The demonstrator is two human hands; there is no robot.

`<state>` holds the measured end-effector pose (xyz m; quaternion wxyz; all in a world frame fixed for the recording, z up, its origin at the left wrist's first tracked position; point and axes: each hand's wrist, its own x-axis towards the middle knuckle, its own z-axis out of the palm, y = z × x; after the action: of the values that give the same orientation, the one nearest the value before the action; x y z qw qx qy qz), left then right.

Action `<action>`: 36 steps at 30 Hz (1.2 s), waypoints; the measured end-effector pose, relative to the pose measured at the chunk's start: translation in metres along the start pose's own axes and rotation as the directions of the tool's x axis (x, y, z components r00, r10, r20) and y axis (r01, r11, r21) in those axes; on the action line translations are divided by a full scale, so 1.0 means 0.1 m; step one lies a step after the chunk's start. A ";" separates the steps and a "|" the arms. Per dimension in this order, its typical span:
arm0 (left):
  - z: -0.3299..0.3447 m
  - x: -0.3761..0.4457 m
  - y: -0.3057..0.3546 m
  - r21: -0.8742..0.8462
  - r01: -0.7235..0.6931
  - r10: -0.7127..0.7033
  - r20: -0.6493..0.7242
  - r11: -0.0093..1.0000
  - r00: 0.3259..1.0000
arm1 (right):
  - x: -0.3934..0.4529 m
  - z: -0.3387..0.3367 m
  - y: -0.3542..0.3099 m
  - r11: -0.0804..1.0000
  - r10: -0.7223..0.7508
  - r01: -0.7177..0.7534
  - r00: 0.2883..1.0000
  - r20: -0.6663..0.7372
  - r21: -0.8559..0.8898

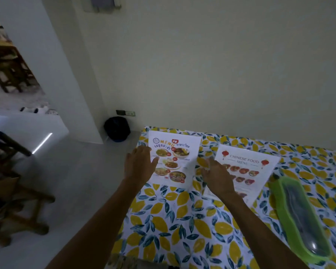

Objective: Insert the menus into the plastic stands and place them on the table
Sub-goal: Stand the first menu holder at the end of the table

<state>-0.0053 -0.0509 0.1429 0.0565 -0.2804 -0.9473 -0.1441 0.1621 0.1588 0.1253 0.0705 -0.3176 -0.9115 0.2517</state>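
Two menus stand in clear plastic stands on the lemon-print tablecloth [173, 226], near the wall. The Thai food menu [179, 152] is on the left, at the table's far left corner. The Chinese food menu [246, 171] is to its right. My left hand [139, 166] hovers open at the Thai menu's left edge, fingers spread. My right hand [216, 176] is open too, between the two menus and over the Chinese menu's left side. Neither hand holds anything.
A green-rimmed box with a clear lid [303, 218] lies on the table at the right. A black bin [116, 129] stands on the floor by the wall. Wooden chairs [14, 200] stand at the left.
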 end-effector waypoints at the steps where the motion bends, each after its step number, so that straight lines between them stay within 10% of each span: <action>1: 0.06 0.05 -0.05 0.077 -0.019 0.019 -0.004 0.997 1.000 | 0.08 0.07 0.00 1.000 -0.007 0.007 1.000 0.013 -0.005; 7: 0.46 0.28 -0.27 0.209 -0.002 -0.011 0.059 0.978 0.998 | 0.42 0.43 0.07 0.995 0.000 0.008 0.996 0.088 -0.095; 16: 0.68 0.61 -0.24 -0.023 0.045 -0.039 0.221 0.999 0.974 | 0.68 0.60 0.07 0.997 0.067 -0.069 0.996 0.059 0.022; 36: 0.40 2.91 -1.03 0.085 -0.204 0.203 0.024 0.975 0.979 | 2.80 0.50 -1.02 0.999 0.003 -0.012 0.974 -0.227 -0.037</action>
<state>-0.3060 0.0283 0.1344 0.0760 -0.3742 -0.9194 -0.0940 -0.1286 0.2412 0.1248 0.1671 -0.3491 -0.9009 0.1965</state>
